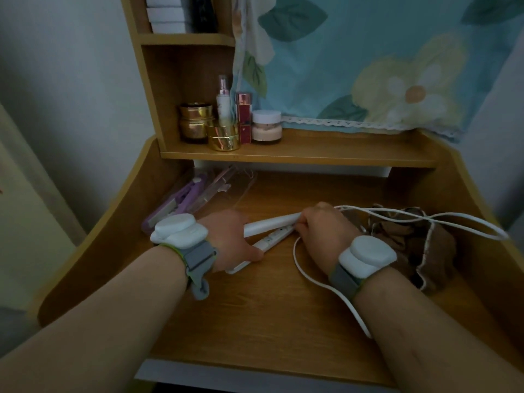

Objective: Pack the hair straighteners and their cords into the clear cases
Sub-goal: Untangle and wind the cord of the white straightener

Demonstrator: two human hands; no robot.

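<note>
Gripping is seen at both ends of the white straightener, which lies on the desk with its arms splayed. The right hand is curled round the hinge end; fingertips are hidden, so the exact hold cannot be told. The left hand is set on the tip end, thumb pressed along the lower arm, other fingers hidden behind the hand.

The white cord is trailed from the hinge end, one loop thrown right of the straightener over a brown cloth, another run under the right wrist toward the near desk edge. Left of and behind the straightener, the clear cases lie open-looking, and a purple straightener appears already lodged in one; whether it is fully seated cannot be told.

Step judged: closing the white straightener before casing. The arms should be squeezed shut from the tips while the hinge end is steadied, so nothing springs apart. The cord should be kept out from between the plates, then gathered into a tight coil before anything is moved toward the cases. The loose loop over the cloth may snag and should be freed first.
</note>
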